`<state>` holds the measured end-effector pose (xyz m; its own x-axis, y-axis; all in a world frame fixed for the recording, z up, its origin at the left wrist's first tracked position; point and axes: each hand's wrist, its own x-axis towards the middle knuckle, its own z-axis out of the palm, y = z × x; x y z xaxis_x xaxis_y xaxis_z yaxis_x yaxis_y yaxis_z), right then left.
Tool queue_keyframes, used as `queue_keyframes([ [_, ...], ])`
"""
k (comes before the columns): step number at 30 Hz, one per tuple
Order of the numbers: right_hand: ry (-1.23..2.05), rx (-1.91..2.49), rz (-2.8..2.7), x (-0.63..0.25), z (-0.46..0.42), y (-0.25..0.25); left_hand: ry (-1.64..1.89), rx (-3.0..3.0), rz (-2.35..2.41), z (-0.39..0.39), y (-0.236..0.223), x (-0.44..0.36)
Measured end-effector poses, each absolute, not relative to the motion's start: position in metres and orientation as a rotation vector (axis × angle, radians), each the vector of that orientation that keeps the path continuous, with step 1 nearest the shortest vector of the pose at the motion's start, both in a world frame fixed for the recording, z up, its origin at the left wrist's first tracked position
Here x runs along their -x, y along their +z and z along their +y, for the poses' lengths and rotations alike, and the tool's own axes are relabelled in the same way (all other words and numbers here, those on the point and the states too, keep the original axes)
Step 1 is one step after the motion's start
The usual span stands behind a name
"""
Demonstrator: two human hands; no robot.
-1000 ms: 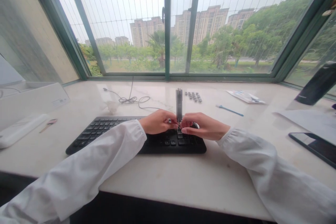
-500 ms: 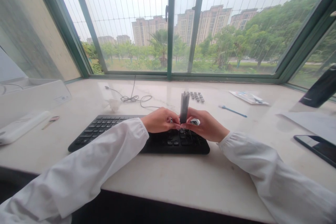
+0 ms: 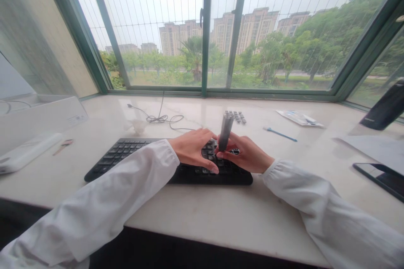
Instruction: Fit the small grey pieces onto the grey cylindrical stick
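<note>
A black keyboard (image 3: pixel 109 160) lies on the pale stone sill, with my forearms and hands over its middle and right part. My right hand (image 3: pixel 248 153) is closed round the lower end of a slim dark grey tool (image 3: pixel 226 132), which stands nearly upright above the number-pad end; its exact kind is unclear. My left hand (image 3: pixel 192 146) rests over the keyboard just left of it, thumb and fingers spread apart, nothing visible between them. Several small loose keycaps (image 3: pixel 236 117) lie in rows behind my right hand. Some spots near my right fingers show no caps.
A blue stick-like brush (image 3: pixel 280 133) and a clear packet (image 3: pixel 299 118) lie to the right, near a phone (image 3: pixel 380 180) and paper (image 3: pixel 372 149). A coiled cable (image 3: pixel 159 118) runs behind the keyboard. At left are a white box (image 3: pixel 59 111), a white bar-shaped device (image 3: pixel 28 153) and a key (image 3: pixel 63 146).
My left hand has opened and drawn slightly left, its thumb now away from the tool. The tool in my right hand has tilted a little to the right.
</note>
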<state>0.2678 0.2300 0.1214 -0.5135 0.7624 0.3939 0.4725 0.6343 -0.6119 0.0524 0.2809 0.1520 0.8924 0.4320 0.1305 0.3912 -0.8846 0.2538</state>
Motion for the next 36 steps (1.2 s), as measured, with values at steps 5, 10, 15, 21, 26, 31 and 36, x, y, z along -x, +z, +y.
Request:
queue_keyframes([
  [5, 0.551, 0.876, -2.125, -0.262, 0.227, 0.113, 0.152, -2.859, 0.498, 0.275, 0.144, -0.055],
  [10, 0.52, 0.844, -2.104, -0.259, 0.225, 0.11, 0.124, -2.908, 0.587, 0.272, 0.137, -0.057],
  [15, 0.463, 0.876, -2.12, -0.261, 0.224, 0.109, 0.088, -2.931, 0.619, 0.273, 0.136, -0.057],
  [21, 0.448, 0.876, -2.123, -0.261, 0.223, 0.108, 0.068, -2.949, 0.621, 0.274, 0.136, -0.056],
  [26, 0.432, 0.857, -2.129, -0.261, 0.223, 0.108, 0.027, -2.956, 0.631, 0.272, 0.138, -0.057],
  [31, 0.461, 0.877, -2.117, -0.261, 0.224, 0.107, 0.029, -2.952, 0.633, 0.272, 0.138, -0.057],
  [36, 0.573, 0.885, -2.055, -0.26, 0.228, 0.106, 0.026, -2.955, 0.654, 0.273, 0.135, -0.057],
])
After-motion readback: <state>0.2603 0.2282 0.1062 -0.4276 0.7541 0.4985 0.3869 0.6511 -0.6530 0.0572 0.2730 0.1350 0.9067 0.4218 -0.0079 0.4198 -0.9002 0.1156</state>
